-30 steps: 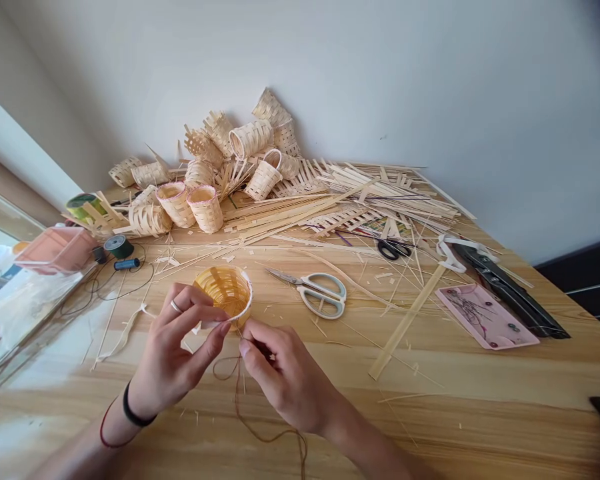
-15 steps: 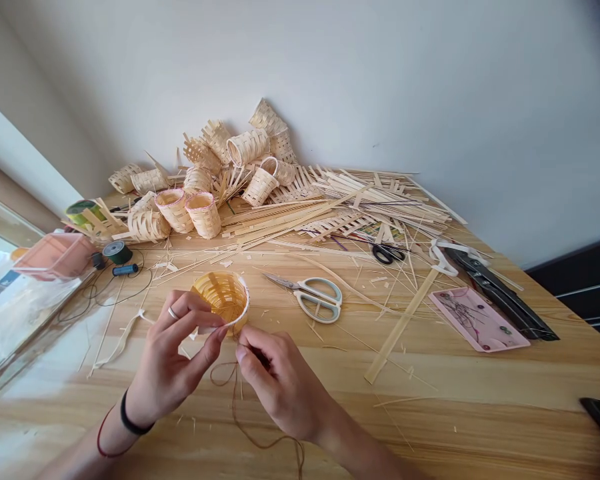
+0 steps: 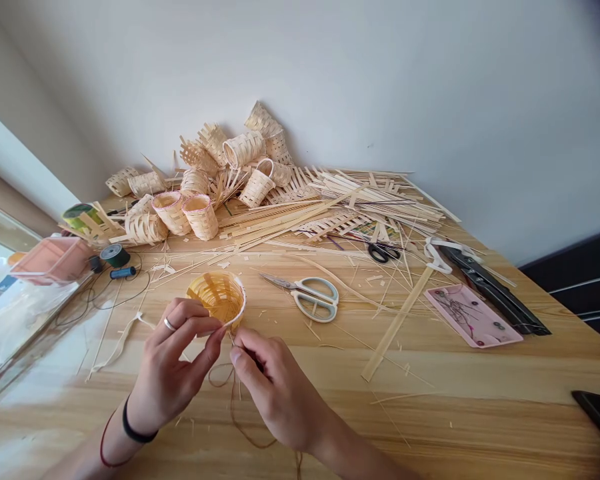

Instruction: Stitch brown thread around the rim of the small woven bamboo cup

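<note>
Within the left hand [image 3: 175, 360] sits a bamboo basket [image 3: 217, 299].

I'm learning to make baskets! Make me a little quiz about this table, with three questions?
1. Which hand holds the small woven basket: the left hand or the right hand?
2. True or false: the pale-handled scissors lie to the right of the basket.
3. Fill in the colour: the thread hanging below the hands is ____.

Key: 1. left hand; 2. true; 3. brown.
</note>
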The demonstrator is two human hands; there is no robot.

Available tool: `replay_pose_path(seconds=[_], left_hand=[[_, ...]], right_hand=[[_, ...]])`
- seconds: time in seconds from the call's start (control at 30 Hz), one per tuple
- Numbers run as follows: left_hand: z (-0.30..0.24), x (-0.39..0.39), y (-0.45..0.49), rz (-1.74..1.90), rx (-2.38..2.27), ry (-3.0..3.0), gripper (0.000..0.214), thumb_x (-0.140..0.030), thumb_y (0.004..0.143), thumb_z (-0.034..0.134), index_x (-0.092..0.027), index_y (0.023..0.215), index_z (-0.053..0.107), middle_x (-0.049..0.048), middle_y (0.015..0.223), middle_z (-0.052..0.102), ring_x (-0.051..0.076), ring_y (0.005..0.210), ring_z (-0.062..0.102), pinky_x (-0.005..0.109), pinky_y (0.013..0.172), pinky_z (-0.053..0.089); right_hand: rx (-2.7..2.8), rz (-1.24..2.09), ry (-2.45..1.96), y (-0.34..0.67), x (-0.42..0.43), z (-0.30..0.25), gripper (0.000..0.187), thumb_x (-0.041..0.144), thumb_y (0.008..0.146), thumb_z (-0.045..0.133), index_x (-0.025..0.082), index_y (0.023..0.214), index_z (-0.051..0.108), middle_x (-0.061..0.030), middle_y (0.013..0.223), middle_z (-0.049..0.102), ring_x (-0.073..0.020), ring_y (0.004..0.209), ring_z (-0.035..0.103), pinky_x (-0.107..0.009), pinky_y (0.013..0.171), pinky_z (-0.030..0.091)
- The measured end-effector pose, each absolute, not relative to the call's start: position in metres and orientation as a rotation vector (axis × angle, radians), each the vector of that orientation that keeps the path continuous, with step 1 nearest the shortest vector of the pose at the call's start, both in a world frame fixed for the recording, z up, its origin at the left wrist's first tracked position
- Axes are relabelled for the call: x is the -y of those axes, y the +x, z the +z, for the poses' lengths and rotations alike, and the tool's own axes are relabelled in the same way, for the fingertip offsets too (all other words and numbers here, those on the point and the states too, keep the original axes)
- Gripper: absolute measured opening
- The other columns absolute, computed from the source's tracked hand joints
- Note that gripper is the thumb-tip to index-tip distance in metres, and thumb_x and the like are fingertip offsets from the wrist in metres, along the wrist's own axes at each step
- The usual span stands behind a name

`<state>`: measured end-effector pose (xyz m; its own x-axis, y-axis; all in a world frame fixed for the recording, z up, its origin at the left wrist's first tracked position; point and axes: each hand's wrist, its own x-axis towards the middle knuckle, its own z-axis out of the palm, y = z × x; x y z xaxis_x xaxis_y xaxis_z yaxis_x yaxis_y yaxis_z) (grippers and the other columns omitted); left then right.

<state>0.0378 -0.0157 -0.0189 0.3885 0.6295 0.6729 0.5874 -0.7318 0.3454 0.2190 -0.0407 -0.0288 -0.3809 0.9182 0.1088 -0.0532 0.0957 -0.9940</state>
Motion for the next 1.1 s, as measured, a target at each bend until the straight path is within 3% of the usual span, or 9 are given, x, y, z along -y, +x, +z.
replay_pose_path(seconds=[0.3,0.7,0.93,1.1], left_hand=[[-0.019,0.018,0.039,1.298,-1.165,2.547,0.011,-0.005,0.095,0.066,-0.017,0.093,0.067,0.0005,0.089,0.063,0.010,0.084,0.059,0.023,0.078,0.049],[-0.018,0.021,0.042,1.343,-1.199,2.583,0.010,-0.006,0.094,0.067,-0.016,0.093,0.068,0.0011,0.089,0.064,0.011,0.083,0.060,0.024,0.078,0.049],[-0.016,0.024,0.044,1.338,-1.191,2.594,0.012,-0.004,0.094,0.065,-0.016,0.094,0.067,0.0016,0.090,0.064,0.012,0.085,0.061,0.026,0.078,0.049],[-0.017,0.024,0.044,1.337,-1.204,2.609,0.013,-0.003,0.093,0.066,-0.016,0.094,0.066,0.0018,0.090,0.064,0.013,0.084,0.061,0.027,0.077,0.049]], right_hand=[[1.509,1.353,-0.900,0.209,0.047,-0.040,0.026,0.030,0.104,0.042,0.024,0.079,0.037,0.0074,0.064,0.038,-0.0101,0.053,0.031,-0.025,0.051,0.027],[1.529,1.272,-0.928,0.208,0.049,-0.038,0.028,0.030,0.105,0.040,0.025,0.078,0.033,0.0082,0.063,0.034,-0.0107,0.052,0.029,-0.026,0.050,0.026],[1.704,0.982,-0.963,0.208,0.050,-0.047,0.022,0.019,0.100,0.040,0.025,0.081,0.033,0.0072,0.066,0.037,-0.0108,0.053,0.035,-0.026,0.055,0.028],[1.761,0.841,-1.013,0.208,0.048,-0.050,0.021,0.014,0.096,0.038,0.025,0.081,0.030,0.0076,0.065,0.033,-0.0113,0.052,0.031,-0.028,0.055,0.025]])
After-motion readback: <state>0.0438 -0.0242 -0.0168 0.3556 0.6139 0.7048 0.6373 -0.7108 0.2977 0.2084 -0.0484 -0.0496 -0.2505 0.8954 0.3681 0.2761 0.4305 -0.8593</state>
